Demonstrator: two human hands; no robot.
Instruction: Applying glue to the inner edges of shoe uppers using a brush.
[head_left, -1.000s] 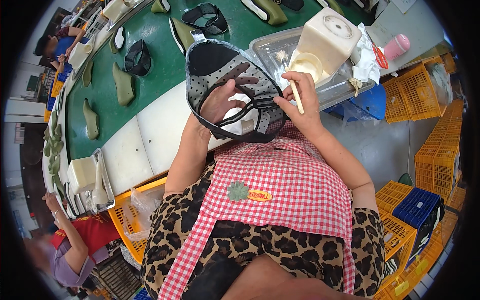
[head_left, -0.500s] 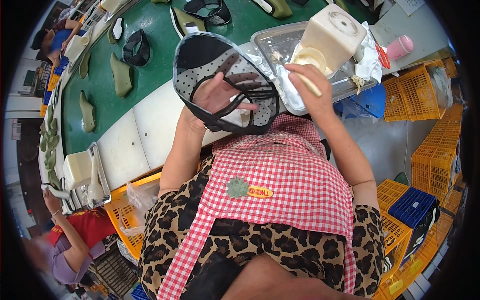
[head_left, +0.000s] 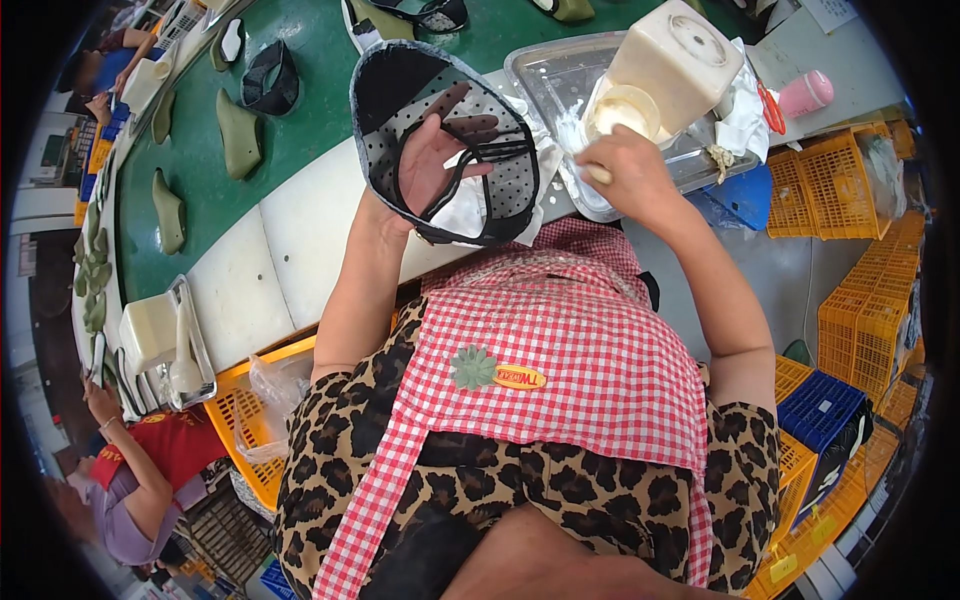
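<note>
My left hand (head_left: pixel 428 165) holds up a black shoe upper (head_left: pixel 402 98) with dotted mesh and a pale edge. Its fingers are spread inside the upper, partly seen through the mesh and straps. My right hand (head_left: pixel 635 172) is closed round a brush (head_left: pixel 599 173) with a pale wooden handle, whose end sticks out below the fist. The fist is at the near rim of a cream-coloured cup (head_left: pixel 622 108) with whitish liquid; the bristles are hidden. That cup adjoins a cream plastic container (head_left: pixel 678 58) in a clear tray (head_left: pixel 528 68).
Green shoe lasts (head_left: pixel 240 135) and a black upper (head_left: pixel 270 78) lie on the green table (head_left: pixel 205 190). Red scissors (head_left: pixel 770 108) and a pink bottle (head_left: pixel 806 93) are right of the tray. Yellow crates (head_left: pixel 815 190) stand at right. Another person's arm (head_left: pixel 140 465) is at lower left.
My right hand has moved down slightly and turned, bringing the brush from beside the upper to the cup. The upper in my left hand has shifted slightly and tilted.
</note>
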